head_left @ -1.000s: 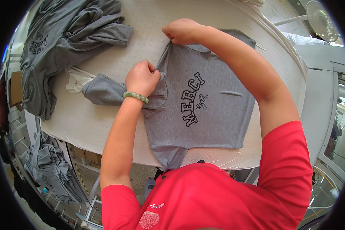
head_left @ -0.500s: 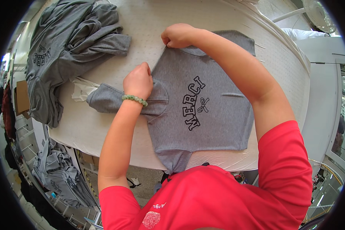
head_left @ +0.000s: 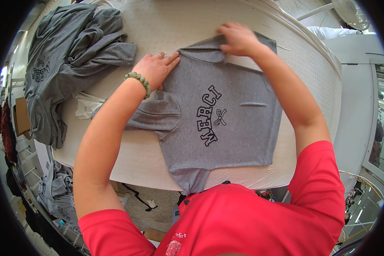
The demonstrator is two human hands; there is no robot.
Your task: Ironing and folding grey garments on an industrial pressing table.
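A grey short-sleeved shirt (head_left: 239,132) with dark lettering and a small bow print lies sideways on the covered table, one sleeve towards me and one folded sleeve (head_left: 158,112) to the left. My left hand (head_left: 154,68), above a green bead bracelet (head_left: 137,79), lies open with its fingertips on the shirt's far left corner. Over the shirt's far edge my right hand (head_left: 239,39) is slightly blurred, its fingers apart and nothing visible in them. A flap of grey cloth (head_left: 205,53) is turned over along that edge, between both hands.
More grey shirts (head_left: 72,55) lie heaped at the table's far left. A white paper or cloth piece (head_left: 88,105) sticks out by the folded sleeve. Below the left table edge is another grey pile (head_left: 57,192). A fan (head_left: 350,15) stands at the far right.
My left hand has opened from a closed grip and moved up to the shirt's corner. My right hand has let go of that corner and moved right along the far edge, which is now turned over.
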